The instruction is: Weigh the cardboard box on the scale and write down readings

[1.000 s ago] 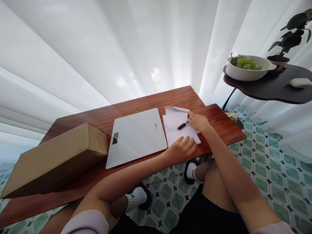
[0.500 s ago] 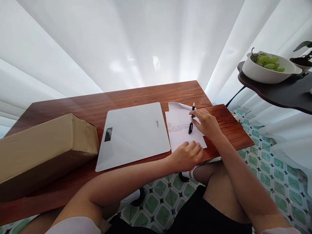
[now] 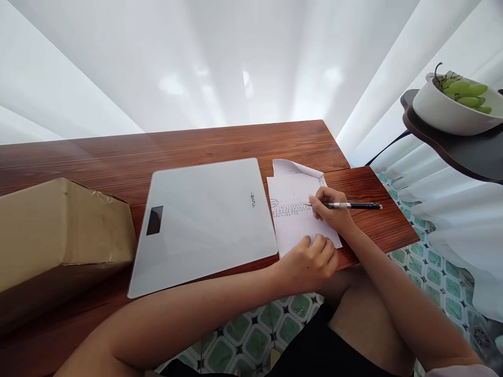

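My right hand (image 3: 331, 208) is closed round a black and clear pen (image 3: 359, 206), its tip at the handwritten rows on a white sheet of paper (image 3: 294, 230). The pen lies low, its back end pointing right. My left hand (image 3: 310, 262) rests with curled fingers on the near edge of the paper, by the table's edge; its thumb is hidden. Rows of small writing and a circled note cross the middle of the sheet, and its far right corner curls up. A flat white bathroom scale (image 3: 208, 220) with a dark display lies just left of the paper.
A brown cardboard box (image 3: 58, 230) stands at the left on the reddish wooden table (image 3: 220, 139). To the right, a dark raised shelf (image 3: 444, 141) bears a white bowl (image 3: 444, 112) of green grapes (image 3: 466, 94). White curtains (image 3: 236, 63) hang behind the table.
The pen has swung from upright to nearly level, its tip now at the writing. My right hand has moved slightly down and closed into a writing grip. The view has shifted.
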Demonstrator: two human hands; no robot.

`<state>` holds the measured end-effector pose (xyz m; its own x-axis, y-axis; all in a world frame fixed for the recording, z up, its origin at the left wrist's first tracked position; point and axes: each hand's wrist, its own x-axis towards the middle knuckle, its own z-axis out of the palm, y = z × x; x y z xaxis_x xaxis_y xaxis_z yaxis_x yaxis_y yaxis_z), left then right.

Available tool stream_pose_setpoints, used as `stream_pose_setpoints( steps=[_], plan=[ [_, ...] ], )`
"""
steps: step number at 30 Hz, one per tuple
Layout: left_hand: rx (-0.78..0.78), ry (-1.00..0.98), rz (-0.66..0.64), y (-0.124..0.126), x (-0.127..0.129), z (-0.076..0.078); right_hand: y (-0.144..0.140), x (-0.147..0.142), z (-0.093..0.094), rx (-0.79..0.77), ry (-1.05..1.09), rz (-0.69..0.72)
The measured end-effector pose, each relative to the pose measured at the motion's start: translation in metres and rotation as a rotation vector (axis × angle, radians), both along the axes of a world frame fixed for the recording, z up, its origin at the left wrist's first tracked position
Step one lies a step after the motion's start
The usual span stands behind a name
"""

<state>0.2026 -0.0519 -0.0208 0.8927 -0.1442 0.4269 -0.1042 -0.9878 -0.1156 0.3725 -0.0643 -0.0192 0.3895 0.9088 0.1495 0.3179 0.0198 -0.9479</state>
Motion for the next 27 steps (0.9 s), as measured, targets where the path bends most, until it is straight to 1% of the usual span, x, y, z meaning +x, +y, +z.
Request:
stream_pose_setpoints(
  steps=[2, 4, 8, 18, 21, 27],
  plan=[
    [-0.006, -0.036, 0.007, -0.001, 0.000, 0.000, -0.001, -0.003, 0.001, -0.038, -0.079, -0.009],
    [-0.019, -0.078, 0.014, -0.001, 0.001, 0.000, -0.002, -0.006, 0.002, -0.064, -0.169, 0.012],
    [-0.036, -0.119, 0.025, -0.001, 0.001, 0.001, -0.003, -0.009, 0.004, -0.079, -0.296, 0.030],
    [-0.037, -0.116, 0.039, -0.001, 0.002, -0.001, 0.000, -0.011, 0.000, -0.125, -0.273, 0.041],
    [-0.031, -0.096, 0.030, -0.001, 0.001, 0.000, 0.000, -0.012, 0.001, -0.123, -0.297, 0.042],
    [-0.044, -0.119, 0.036, -0.001, 0.002, 0.000, 0.003, -0.014, 0.002, -0.128, -0.332, 0.020]
  ],
)
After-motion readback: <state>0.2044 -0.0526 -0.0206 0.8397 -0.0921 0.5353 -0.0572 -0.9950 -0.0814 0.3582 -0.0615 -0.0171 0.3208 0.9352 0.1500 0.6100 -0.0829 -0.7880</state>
